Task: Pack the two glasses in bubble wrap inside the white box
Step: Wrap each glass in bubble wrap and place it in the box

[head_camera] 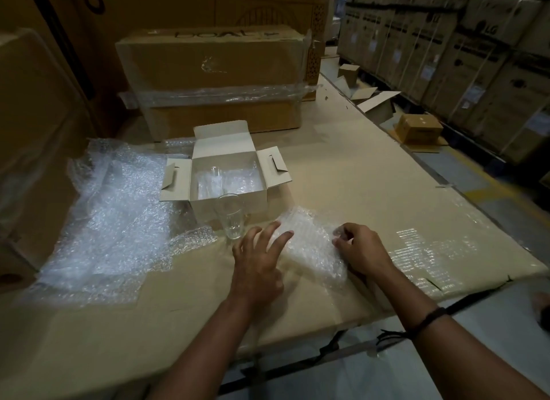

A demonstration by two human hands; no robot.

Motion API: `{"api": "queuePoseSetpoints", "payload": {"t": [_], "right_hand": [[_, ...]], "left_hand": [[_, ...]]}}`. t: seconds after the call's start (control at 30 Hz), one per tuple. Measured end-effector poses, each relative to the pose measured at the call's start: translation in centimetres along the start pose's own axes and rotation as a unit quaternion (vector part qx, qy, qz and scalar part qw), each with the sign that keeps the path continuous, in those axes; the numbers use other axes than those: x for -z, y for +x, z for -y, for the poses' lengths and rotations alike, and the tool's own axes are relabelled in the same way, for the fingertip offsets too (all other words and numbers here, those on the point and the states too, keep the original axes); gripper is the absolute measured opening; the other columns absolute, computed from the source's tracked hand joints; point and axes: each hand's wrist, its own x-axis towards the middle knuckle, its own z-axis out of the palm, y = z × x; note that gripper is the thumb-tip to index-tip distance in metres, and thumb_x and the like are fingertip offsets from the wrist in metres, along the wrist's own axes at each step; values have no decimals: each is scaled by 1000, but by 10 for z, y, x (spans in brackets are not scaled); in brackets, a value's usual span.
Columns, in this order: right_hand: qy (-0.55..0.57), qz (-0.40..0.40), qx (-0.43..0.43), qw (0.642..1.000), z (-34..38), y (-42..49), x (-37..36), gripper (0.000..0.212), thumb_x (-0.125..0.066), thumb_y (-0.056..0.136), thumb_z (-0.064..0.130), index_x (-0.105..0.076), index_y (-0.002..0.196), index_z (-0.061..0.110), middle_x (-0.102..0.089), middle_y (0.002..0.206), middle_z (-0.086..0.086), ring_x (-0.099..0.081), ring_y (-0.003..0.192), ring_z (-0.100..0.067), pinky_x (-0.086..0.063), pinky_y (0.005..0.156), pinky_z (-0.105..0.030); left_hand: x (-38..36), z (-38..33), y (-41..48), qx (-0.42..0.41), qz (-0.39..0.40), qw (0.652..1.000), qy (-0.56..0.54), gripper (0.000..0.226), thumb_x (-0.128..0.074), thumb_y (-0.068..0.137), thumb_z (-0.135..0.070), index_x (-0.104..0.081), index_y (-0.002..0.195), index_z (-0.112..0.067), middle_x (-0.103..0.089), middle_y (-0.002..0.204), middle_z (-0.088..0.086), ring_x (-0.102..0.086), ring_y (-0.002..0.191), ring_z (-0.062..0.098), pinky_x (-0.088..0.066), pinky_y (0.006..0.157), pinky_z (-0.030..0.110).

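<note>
The white box (229,204) stands open in the middle of the cardboard surface, flaps spread, with bubble wrap and one clear glass (216,176) inside. A second clear glass (230,216) stands upright just in front of the box. To its right lies a small sheet of bubble wrap (309,245). My left hand (259,256) rests with spread fingers on the sheet's left edge, close to the standing glass. My right hand (361,249) pinches the sheet's right edge.
A large loose pile of bubble wrap (116,209) lies left of the box. A big brown carton (214,75) stands behind it, another at the far left (35,137). The cardboard surface (372,176) ends at the right, where small cartons (418,128) lie on the floor.
</note>
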Motion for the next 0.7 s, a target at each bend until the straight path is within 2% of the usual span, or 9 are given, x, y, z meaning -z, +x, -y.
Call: {"api": "queuePoseSetpoints", "payload": {"t": [0.1, 0.17, 0.23, 0.3, 0.4, 0.47, 0.53, 0.63, 0.7], "right_hand": [[-41, 34, -5, 999, -3, 1, -2, 28, -67, 88, 23, -68, 115, 14, -69, 90, 3, -63, 84, -16, -47, 73, -26], [-82, 13, -9, 997, -4, 1, -2, 43, -70, 86, 28, -60, 127, 17, -68, 103, 0, -62, 94, -19, -50, 82, -31], [-155, -54, 35, 986, 0, -4, -1, 63, -73, 83, 37, -48, 138, 20, -58, 128, -6, -55, 112, -24, -46, 93, -37], [-214, -102, 136, 962, 11, -14, 0, 70, -66, 82, 55, -45, 140, 22, -50, 139, -7, -49, 122, -27, -41, 99, -41], [-292, 9, 261, 920, 31, -31, -1, 78, -43, 79, 77, -50, 137, 25, -52, 141, -2, -48, 127, -25, -37, 103, -44], [-353, 120, 254, 892, 40, -36, -7, 67, -46, 83, 68, -50, 136, 28, -58, 134, 1, -53, 120, -23, -38, 101, -41], [-345, 139, 239, 897, 42, -34, -7, 43, -51, 89, 44, -56, 128, 27, -66, 121, 0, -60, 110, -25, -43, 90, -36], [-169, 163, 172, 957, 43, -29, 4, 28, -52, 89, 19, -65, 114, 23, -74, 98, 2, -67, 90, -19, -48, 74, -27], [-55, 199, 127, 970, 43, -24, 11, 23, -55, 91, 14, -67, 110, 21, -75, 82, 7, -68, 71, -7, -51, 70, -22]], "left_hand": [[0, 2, 7, -2, 92, 994, 56, 82, -51, 66, -19, -33, 145, -35, -31, 156, -8, -25, 138, 26, -17, 105, 49], [-5, 6, 9, 18, 129, 988, 76, 62, -50, 77, -27, -46, 139, -36, -43, 148, -12, -33, 136, 24, -13, 107, 49], [-9, 9, 6, 13, 103, 991, 81, 38, -52, 76, -32, -69, 110, -34, -65, 121, -13, -54, 118, 22, -16, 101, 46], [-12, 10, 3, 3, 57, 995, 84, 26, -54, 71, -32, -74, 88, -32, -71, 99, -14, -63, 100, 19, -21, 96, 43], [-9, 7, 3, 15, 11, 998, 58, 26, -47, 75, -33, -72, 79, -28, -71, 82, -12, -63, 87, 18, -25, 90, 40], [-2, 4, 7, 48, -7, 999, 8, 27, -47, 79, -34, -73, 82, -27, -71, 75, -8, -64, 81, 19, -25, 87, 37], [4, 4, 8, 85, -20, 995, -53, 31, -52, 79, -44, -73, 96, -29, -72, 82, -10, -64, 87, 17, -27, 90, 35], [6, 13, 0, 161, -18, 968, -190, 55, -53, 71, -66, -64, 117, -37, -61, 102, -22, -58, 103, 12, -38, 99, 40], [4, 19, -7, 209, 0, 935, -287, 51, -61, 68, -65, -59, 114, -45, -60, 101, -23, -61, 98, 7, -45, 99, 46]]}}
